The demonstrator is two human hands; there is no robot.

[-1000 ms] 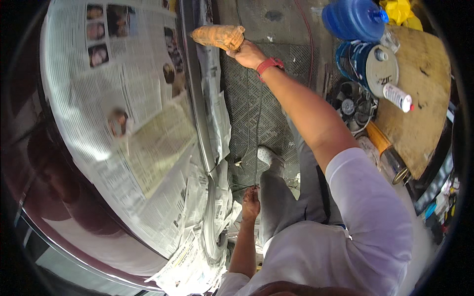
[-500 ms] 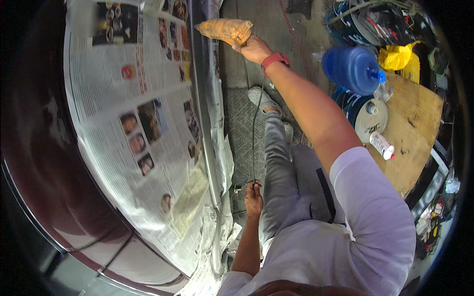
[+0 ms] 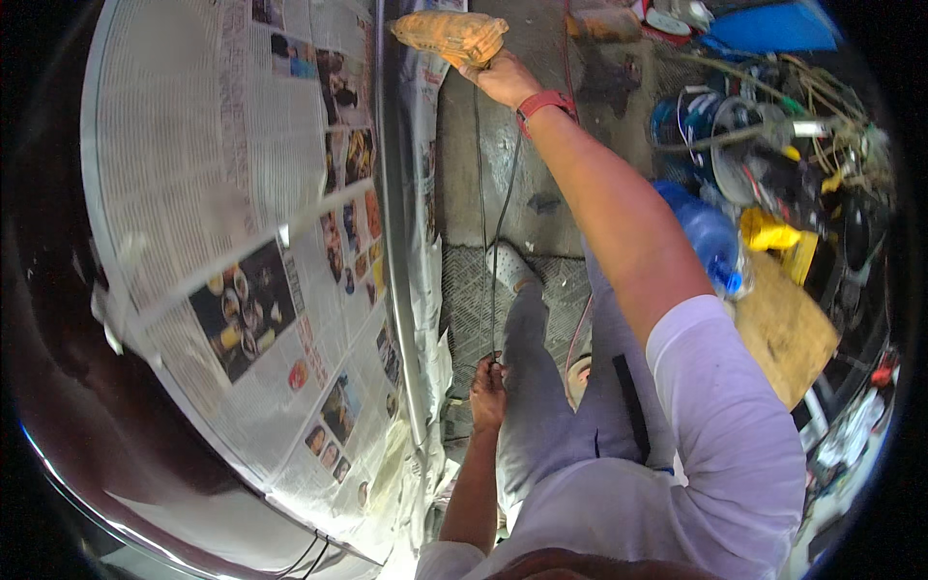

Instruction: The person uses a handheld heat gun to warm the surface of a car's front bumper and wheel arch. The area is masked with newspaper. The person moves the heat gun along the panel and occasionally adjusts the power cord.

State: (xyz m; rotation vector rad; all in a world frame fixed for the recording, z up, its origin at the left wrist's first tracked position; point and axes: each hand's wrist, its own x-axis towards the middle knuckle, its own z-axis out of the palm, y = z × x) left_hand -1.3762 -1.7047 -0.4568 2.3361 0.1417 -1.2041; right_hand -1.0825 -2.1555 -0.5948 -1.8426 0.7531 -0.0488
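My right hand is stretched far forward, wrapped round the rear end of an orange tapered tool covered in crinkled wrapping. The tool's narrow tip points left, over the metal trim beside a newspaper-covered panel. What lies under the wrapping is hidden. A dark cord runs from near that hand down to my left hand. Held low by my left thigh, my left hand is closed with its fingers pinched on the cord.
Left of the newspaper curves a glossy dark maroon car body. On the right are a blue water jug, a dark bucket, a yellow bag and a wooden board. A red hose and the cord cross the patterned floor.
I have stepped forward along the panel, so newspaper, jug and board sit lower in view. My right hand carries the orange tool along; my left keeps hold of the cord.
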